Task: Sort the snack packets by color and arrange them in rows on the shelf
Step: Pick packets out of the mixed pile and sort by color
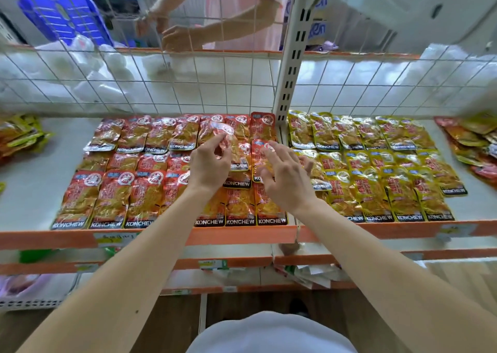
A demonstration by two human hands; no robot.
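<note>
The red packet (215, 130) is pinched in the left hand (208, 164) above the back red rows (121, 185) on the shelf (242, 235), its long axis pointing roughly away from the person. The right hand (285, 175), fingers spread and holding nothing, lies just right of it, beside the yellow rows (376, 180).

Wire grid (188, 83) flanking the slotted upright (291, 64) closes the back; forward of the upright, entry over the orange shelf lip (215, 235) is open; bare shelf (32, 191) far left and right of it, bounded by left packet heap (21, 134) and right packet heap (473, 142).
</note>
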